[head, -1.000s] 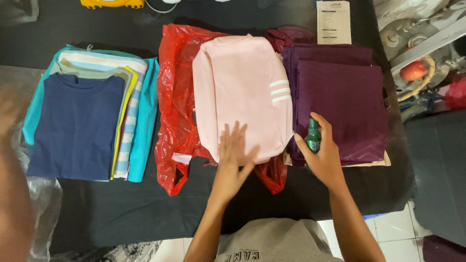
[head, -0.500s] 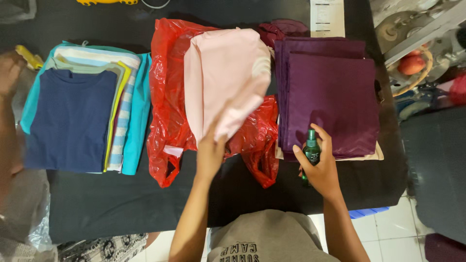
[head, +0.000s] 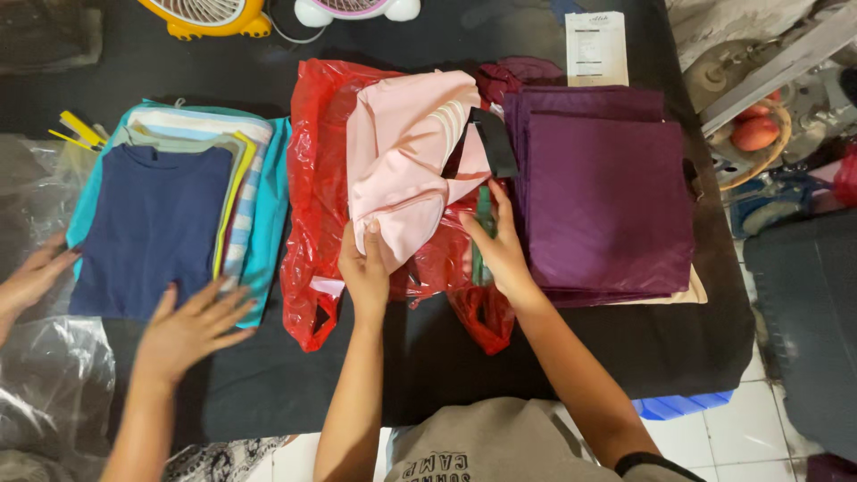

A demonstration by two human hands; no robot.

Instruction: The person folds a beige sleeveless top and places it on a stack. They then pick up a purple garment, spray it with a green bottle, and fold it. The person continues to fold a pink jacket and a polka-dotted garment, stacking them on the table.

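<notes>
1. Your left hand [head: 366, 272] is closed on the near edge of the folded pale pink cloth garment [head: 406, 161], fingers curled over and pinching the fabric. That grip lets the garment be lifted off the crinkled red plastic bag [head: 317, 187] beneath it.
2. Your right hand [head: 500, 245] is wrapped around a slim dark green object [head: 485, 214], too hidden to identify, with fingertips also touching the pink garment's right edge beside a black strip [head: 493, 143] of fabric showing where it has folded open.
3. The pink garment lies half lifted and rumpled in the middle of the black table [head: 625, 348], on the red bag, between two stacks.
4. To its right sits a neat stack of dark purple folded cloths [head: 607, 196], edges squared, just beside your right hand.
5. To the left, a navy blue folded shirt [head: 152, 228] tops a pile of striped and teal clothes [head: 268, 205].
6. Another person's two hands [head: 187, 326] rest flat at that pile's near edge, apart from yours.
</notes>
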